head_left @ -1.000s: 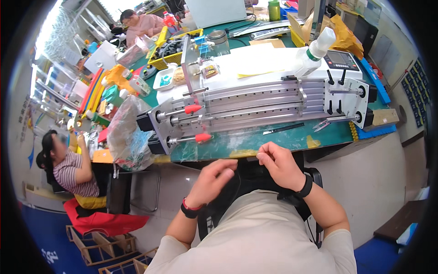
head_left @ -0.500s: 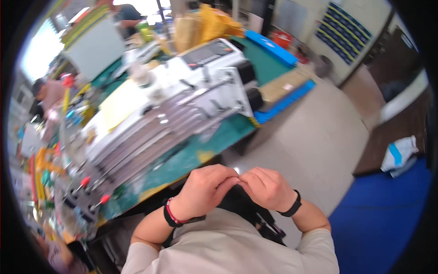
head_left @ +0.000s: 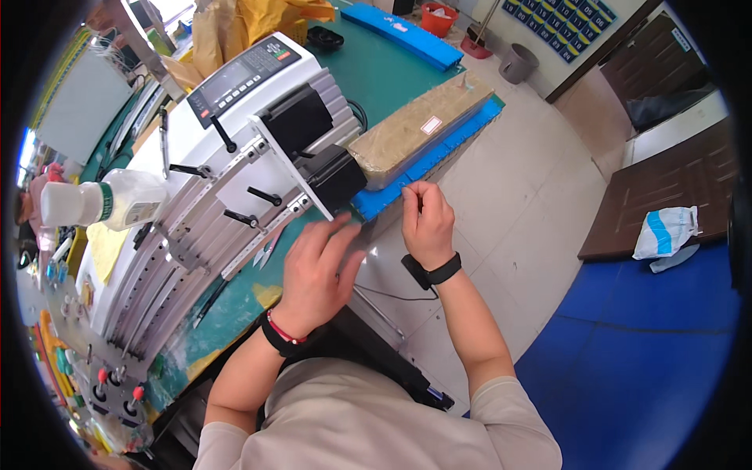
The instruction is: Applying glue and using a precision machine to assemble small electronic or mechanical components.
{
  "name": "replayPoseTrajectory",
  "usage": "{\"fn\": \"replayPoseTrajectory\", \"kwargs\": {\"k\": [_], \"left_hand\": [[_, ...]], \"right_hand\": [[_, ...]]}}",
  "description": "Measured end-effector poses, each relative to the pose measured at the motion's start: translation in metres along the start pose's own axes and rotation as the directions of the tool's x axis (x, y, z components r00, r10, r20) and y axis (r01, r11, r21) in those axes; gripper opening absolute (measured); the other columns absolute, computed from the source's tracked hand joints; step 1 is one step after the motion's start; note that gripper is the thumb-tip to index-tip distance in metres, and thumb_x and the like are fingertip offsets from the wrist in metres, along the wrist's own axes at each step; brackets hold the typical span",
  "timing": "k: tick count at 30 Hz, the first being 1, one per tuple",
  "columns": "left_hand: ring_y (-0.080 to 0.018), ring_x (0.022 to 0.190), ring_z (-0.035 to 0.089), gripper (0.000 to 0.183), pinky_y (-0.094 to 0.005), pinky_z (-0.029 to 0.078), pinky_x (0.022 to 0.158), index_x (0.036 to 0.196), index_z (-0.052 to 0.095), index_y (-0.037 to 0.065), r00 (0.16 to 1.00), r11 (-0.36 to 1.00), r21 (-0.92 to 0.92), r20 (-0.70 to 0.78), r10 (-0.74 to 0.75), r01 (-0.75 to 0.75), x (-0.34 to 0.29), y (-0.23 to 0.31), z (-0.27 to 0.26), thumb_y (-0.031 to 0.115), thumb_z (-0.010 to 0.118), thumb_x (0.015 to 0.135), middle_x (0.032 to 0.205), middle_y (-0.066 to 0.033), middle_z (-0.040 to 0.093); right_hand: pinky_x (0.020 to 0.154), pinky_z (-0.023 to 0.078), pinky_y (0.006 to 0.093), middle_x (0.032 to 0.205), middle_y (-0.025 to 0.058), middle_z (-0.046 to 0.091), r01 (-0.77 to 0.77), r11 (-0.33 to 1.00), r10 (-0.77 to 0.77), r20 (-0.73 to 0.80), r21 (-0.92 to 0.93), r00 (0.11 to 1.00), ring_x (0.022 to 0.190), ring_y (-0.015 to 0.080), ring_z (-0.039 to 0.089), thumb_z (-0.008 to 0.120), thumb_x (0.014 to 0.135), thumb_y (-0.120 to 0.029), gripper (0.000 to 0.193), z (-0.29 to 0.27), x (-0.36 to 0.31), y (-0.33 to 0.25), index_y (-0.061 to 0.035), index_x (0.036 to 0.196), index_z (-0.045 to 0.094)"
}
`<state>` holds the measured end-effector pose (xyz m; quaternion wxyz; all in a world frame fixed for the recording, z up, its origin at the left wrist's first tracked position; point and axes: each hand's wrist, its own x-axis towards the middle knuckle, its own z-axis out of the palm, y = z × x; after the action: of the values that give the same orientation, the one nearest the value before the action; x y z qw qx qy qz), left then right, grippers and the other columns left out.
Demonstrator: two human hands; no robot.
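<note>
White bottle (head_left: 102, 204) at left, resting on the railed machine (head_left: 184, 249), perhaps for easy reach. Then left hand (head_left: 317, 270), blurred, fingers loosely parted, apparently grasping nothing. Just beyond its fingertips, black motors (head_left: 337, 178) at the machine's end; contact unclear. Next, brown wrapped block (head_left: 427, 121) along a blue strip (head_left: 439, 153), perhaps to protect the green table (head_left: 376, 64). Right hand (head_left: 431, 231) near the strip's outer edge, fingers curled, thumb drawn to forefinger; impossible to tell if pinching anything. Little room between motors and left hand; more past the table edge, over pale floor (head_left: 533, 215). Farther right, white bag (head_left: 667, 233), well apart.
</note>
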<state>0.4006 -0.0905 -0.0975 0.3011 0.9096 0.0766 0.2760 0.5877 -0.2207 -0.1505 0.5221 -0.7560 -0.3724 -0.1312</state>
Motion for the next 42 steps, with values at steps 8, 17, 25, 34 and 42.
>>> {"fn": "replayPoseTrajectory", "kwargs": {"k": [8,17,25,34,42], "left_hand": [[-0.0444,0.137,0.056,0.074,-0.0518,0.045,0.113,0.155,0.055,0.007,0.988,0.98,0.197,0.152,0.002,-0.032,0.012,-0.008,0.01,0.011,0.084,0.087,0.158,-0.02,0.056],[-0.0409,0.144,0.054,0.077,-0.0519,0.043,0.116,0.157,0.053,0.009,0.982,0.979,0.204,0.184,-0.045,0.006,0.011,-0.011,0.013,0.01,0.084,0.086,0.163,-0.0191,0.052],[-0.0414,0.143,0.054,0.077,-0.0519,0.043,0.117,0.158,0.053,0.01,0.983,0.977,0.213,0.182,-0.031,-0.008,0.011,-0.01,0.013,0.01,0.083,0.087,0.162,-0.0179,0.053],[-0.0435,0.144,0.052,0.076,-0.055,0.04,0.119,0.157,0.054,0.009,0.975,0.982,0.188,0.213,-0.059,0.019,0.008,-0.014,0.009,0.01,0.083,0.086,0.161,-0.0182,0.054],[-0.0422,0.151,0.047,0.08,-0.0549,0.036,0.122,0.156,0.048,0.004,0.986,0.989,0.145,0.163,-0.026,0.003,0.011,-0.011,0.014,0.008,0.083,0.084,0.164,-0.0203,0.051]], "right_hand": [[0.065,0.057,0.0385,0.086,0.0144,0.072,-0.124,0.991,0.127,0.062,-0.043,0.99,0.071,0.0285,0.071,0.076,0.099,-0.004,0.009,-0.017,-0.051,0.035,-0.0012,0.097,0.068],[0.061,0.054,0.0301,0.083,0.0082,0.073,-0.111,0.983,0.112,0.002,0.149,0.994,0.065,0.0143,0.067,0.08,0.097,-0.004,0.009,-0.004,-0.007,-0.005,-0.0011,0.098,0.072],[0.06,0.054,0.0326,0.084,0.0098,0.073,-0.076,0.993,0.073,0.034,0.089,0.997,0.064,0.0185,0.068,0.079,0.097,-0.002,0.009,-0.007,0.0,-0.006,-0.0008,0.096,0.071],[0.087,0.054,0.0461,0.103,0.015,0.076,0.116,0.824,0.137,0.395,-0.554,0.909,0.1,0.0354,0.072,0.083,0.089,-0.012,0.016,-0.052,-0.063,0.025,-0.0027,0.099,0.075],[0.073,0.055,0.0439,0.092,0.0119,0.074,0.129,0.987,-0.119,0.1,-0.094,0.988,0.083,0.0341,0.069,0.082,0.083,-0.002,0.013,-0.024,-0.017,-0.027,-0.004,0.093,0.074]]}}
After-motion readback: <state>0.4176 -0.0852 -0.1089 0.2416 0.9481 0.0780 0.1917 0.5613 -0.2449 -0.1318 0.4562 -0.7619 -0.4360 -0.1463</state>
